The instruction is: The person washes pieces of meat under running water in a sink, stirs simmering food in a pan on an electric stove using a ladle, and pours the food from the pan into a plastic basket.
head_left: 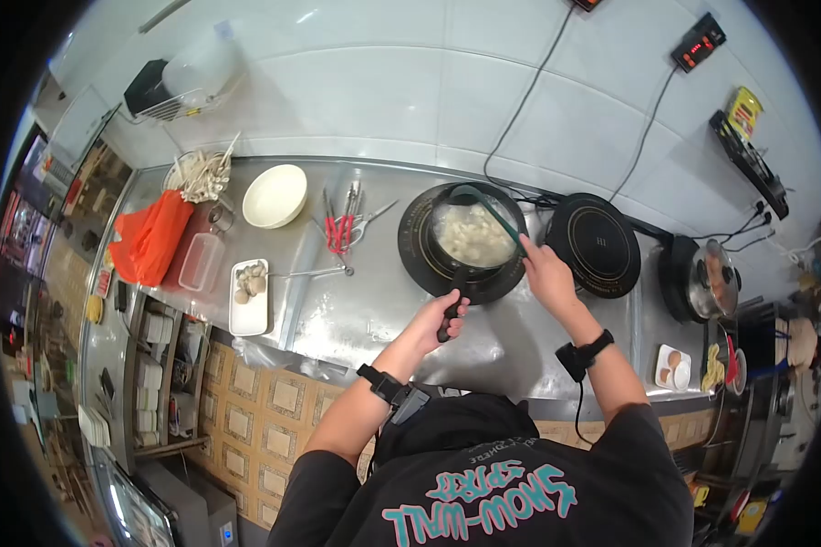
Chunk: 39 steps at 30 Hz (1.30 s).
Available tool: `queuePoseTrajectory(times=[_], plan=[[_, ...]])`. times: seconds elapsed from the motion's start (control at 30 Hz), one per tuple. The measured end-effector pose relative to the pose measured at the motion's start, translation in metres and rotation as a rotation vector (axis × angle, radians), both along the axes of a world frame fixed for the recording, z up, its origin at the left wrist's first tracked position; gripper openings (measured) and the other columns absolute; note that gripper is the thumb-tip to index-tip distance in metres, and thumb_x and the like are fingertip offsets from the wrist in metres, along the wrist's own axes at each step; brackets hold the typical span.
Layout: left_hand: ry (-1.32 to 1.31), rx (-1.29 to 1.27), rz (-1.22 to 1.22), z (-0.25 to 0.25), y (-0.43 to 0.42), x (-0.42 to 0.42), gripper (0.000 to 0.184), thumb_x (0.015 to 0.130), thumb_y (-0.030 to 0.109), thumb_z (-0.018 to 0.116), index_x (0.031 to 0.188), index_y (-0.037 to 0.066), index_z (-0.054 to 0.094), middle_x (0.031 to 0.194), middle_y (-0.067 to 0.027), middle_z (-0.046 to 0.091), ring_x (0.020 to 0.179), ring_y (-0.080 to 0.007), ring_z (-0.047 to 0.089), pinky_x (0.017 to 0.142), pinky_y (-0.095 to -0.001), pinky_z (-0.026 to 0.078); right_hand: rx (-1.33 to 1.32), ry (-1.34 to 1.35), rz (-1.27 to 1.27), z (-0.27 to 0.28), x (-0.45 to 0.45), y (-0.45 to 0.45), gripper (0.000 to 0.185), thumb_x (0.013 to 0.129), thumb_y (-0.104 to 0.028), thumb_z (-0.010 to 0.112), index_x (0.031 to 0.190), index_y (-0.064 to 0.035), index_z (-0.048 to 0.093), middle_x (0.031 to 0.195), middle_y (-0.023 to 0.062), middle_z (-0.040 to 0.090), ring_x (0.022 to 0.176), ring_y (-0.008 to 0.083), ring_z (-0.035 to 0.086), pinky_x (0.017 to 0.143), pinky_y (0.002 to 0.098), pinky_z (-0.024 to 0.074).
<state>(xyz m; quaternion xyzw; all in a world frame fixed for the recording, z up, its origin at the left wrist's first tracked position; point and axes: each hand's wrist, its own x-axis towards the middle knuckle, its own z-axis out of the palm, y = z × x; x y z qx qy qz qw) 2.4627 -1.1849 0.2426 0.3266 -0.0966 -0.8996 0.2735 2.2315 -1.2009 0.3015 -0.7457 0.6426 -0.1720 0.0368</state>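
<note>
- The counter (pixel 351 314) is smooth metal, glossy enough to throw the light back at me.
- Wall tiles (pixel 365 100): slick, with a soft shine.
- Pan handle (pixel 461 277): dark, matt, plastic by the look of it.
- Green spatula (pixel 496 215): smooth, looks plastic too.
- Orange bag (pixel 158 235): thin, crumpled plastic.
- Lidless box (pixel 202 263): clear plastic.
- Bowl (pixel 270 198): smooth, faintly glossy.
- Black shirt (pixel 493 456): matt cloth.
</note>
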Motion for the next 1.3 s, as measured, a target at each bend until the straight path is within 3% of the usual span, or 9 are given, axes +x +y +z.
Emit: queuePoseTrajectory(times=[0.13, 0.33, 0.57, 0.67, 0.77, 0.87, 1.1, 1.2, 1.3], plan=[[-0.003, -0.006, 0.01, 0.002, 0.001, 0.001, 0.025, 0.089, 0.028, 0.045, 0.09, 0.003, 0.048, 0.067, 0.001, 0.045, 0.048, -0.0076, 0.037, 0.041, -0.0201, 0.029, -0.037, 0.327, 0.028, -0.024, -0.012, -0.001, 0.041, 0.078, -0.016, 0.053, 0.117, -0.0064, 0.046, 0.08, 0.018, 0.057, 0.067, 0.0297, 0.058, 0.053, 0.0366, 0.0473], [-0.03, -0.012, 0.006, 0.004, -0.001, 0.0, 0.025, 0.089, 0.027, 0.044, 0.09, 0.003, 0.048, 0.067, 0.0007, 0.045, 0.048, -0.0077, 0.037, 0.041, -0.0204, 0.029, 0.207, 0.177, -0.003, 0.034, -0.016, 0.01, 0.037, 0.075, -0.025, 0.056, 0.104, -0.0027, 0.054, 0.067, 0.0186, 0.059, 0.068, 0.033, 0.059, 0.059, 0.0405, 0.0474], [-0.037, -0.024, 0.001, 0.003, -0.001, 0.001, 0.024, 0.089, 0.027, 0.044, 0.089, 0.003, 0.048, 0.067, 0.001, 0.046, 0.048, -0.0078, 0.037, 0.041, -0.0209, 0.03, 0.482, -0.043, 0.126, 0.074, -0.019, 0.004, 0.031, 0.074, -0.025, 0.054, 0.098, -0.0065, 0.06, 0.073, 0.017, 0.06, 0.072, 0.0336, 0.057, 0.068, 0.0399, 0.0444], [-0.02, -0.003, -0.006, 0.002, -0.001, 0.001, 0.025, 0.089, 0.028, 0.044, 0.09, 0.003, 0.048, 0.067, 0.0011, 0.046, 0.048, -0.0078, 0.038, 0.041, -0.0208, 0.03, 0.589, -0.316, 0.184, 0.064, -0.027, -0.003, 0.032, 0.076, -0.023, 0.053, 0.1, -0.0033, 0.059, 0.061, 0.0108, 0.057, 0.051, 0.023, 0.053, 0.05, 0.0322, 0.0423], [-0.029, -0.008, 0.0, 0.004, 0.0, 0.001, 0.026, 0.089, 0.029, 0.045, 0.094, 0.004, 0.047, 0.068, 0.0023, 0.045, 0.049, -0.0052, 0.034, 0.039, -0.0177, 0.028, 0.891, -0.976, -0.244, 0.053, -0.043, -0.008, 0.026, 0.08, -0.021, 0.052, 0.095, -0.0013, 0.059, 0.054, 0.0011, 0.047, 0.039, 0.0074, 0.035, 0.035, 0.0215, 0.0274], [-0.053, -0.01, 0.003, 0.005, -0.001, 0.001, 0.026, 0.089, 0.029, 0.045, 0.094, 0.004, 0.047, 0.068, 0.0023, 0.045, 0.048, -0.0052, 0.034, 0.039, -0.0178, 0.028, 0.836, -1.22, -0.381, 0.038, -0.05, 0.001, 0.027, 0.082, -0.018, 0.05, 0.103, -0.001, 0.055, 0.053, -0.0042, 0.04, 0.037, 0.0005, 0.023, 0.03, 0.0168, 0.0144], [-0.027, -0.016, -0.002, 0.001, -0.001, 0.001, 0.025, 0.089, 0.028, 0.044, 0.091, 0.003, 0.047, 0.067, 0.0008, 0.046, 0.048, -0.0076, 0.038, 0.041, -0.0206, 0.029, 0.712, -1.304, -0.303, 0.037, -0.041, 0.011, 0.03, 0.083, -0.018, 0.049, 0.109, -0.0013, 0.051, 0.055, -0.0038, 0.041, 0.037, -0.0001, 0.022, 0.031, 0.0157, 0.0147], [-0.025, -0.017, 0.003, 0.002, -0.001, 0.002, 0.025, 0.089, 0.028, 0.044, 0.091, 0.003, 0.047, 0.067, 0.0006, 0.046, 0.048, -0.0075, 0.038, 0.041, -0.0205, 0.029, 0.649, -1.214, -0.298, 0.038, -0.033, 0.009, 0.027, 0.083, -0.015, 0.05, 0.106, -0.0018, 0.053, 0.056, 0.0002, 0.046, 0.04, 0.0058, 0.037, 0.035, 0.0214, 0.0289], [-0.023, -0.017, 0.006, 0.002, -0.001, 0.001, 0.025, 0.089, 0.028, 0.044, 0.091, 0.003, 0.047, 0.067, 0.0006, 0.046, 0.048, -0.0075, 0.037, 0.041, -0.0204, 0.029, -0.098, -0.529, 0.141, -0.017, -0.029, -0.003, 0.038, 0.081, -0.014, 0.052, 0.117, -0.0034, 0.048, 0.063, 0.0076, 0.052, 0.056, 0.0177, 0.052, 0.051, 0.03, 0.0425]])
